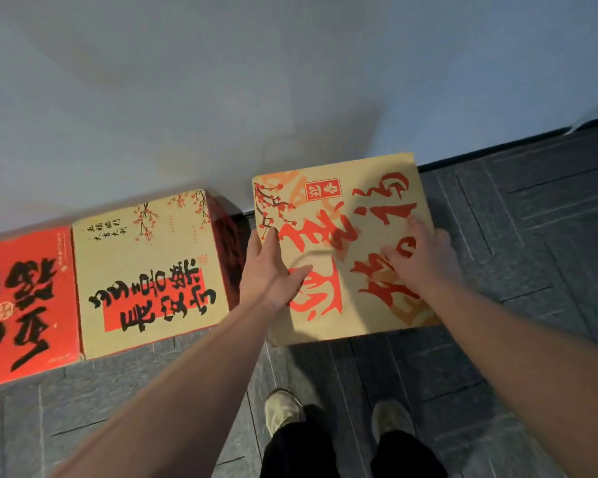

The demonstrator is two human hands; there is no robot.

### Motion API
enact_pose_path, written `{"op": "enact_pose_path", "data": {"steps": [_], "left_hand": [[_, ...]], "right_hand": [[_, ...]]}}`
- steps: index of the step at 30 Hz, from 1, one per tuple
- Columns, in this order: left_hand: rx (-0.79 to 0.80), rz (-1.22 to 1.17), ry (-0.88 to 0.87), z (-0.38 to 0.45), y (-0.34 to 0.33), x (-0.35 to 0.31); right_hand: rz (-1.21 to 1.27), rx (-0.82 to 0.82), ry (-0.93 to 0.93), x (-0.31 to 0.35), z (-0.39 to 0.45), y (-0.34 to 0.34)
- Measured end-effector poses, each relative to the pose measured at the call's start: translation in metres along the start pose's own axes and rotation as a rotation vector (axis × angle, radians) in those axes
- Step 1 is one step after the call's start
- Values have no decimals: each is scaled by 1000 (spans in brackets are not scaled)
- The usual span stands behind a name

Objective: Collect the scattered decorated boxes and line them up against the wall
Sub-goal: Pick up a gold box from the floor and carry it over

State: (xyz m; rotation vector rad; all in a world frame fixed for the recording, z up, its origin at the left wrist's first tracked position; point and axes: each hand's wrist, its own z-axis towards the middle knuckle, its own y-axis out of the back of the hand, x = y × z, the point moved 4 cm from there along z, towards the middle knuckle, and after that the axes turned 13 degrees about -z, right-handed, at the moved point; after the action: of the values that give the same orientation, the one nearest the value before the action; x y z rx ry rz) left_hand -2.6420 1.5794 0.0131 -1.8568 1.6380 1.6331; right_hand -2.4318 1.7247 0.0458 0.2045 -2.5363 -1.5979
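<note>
Third box [342, 250], kraft with red lettering, is at the wall [221, 98] just right of the tan box [149, 270] and red box [25, 305], a narrow gap left to the tan one. Left hand [273, 267] grips its left edge, thumb on top; right hand [420, 258] presses flat on the lid, fingers spread. Looks like stiff, light cardboard with a smooth lid, likely slippery under a flat palm, so hold the side edges and slide.
</note>
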Motion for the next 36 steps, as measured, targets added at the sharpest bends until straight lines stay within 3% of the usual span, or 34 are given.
{"op": "enact_pose_path", "data": {"steps": [15,22,36], "left_hand": [[-61,55,116,86,-50,19],[-75,103,192,93,-52,38],[-56,119,228,94,-52,48]], "right_hand": [[28,112,91,8,119,-40],[27,173,146,21,135,-58],[-29,131,169,25,137,-76]]}}
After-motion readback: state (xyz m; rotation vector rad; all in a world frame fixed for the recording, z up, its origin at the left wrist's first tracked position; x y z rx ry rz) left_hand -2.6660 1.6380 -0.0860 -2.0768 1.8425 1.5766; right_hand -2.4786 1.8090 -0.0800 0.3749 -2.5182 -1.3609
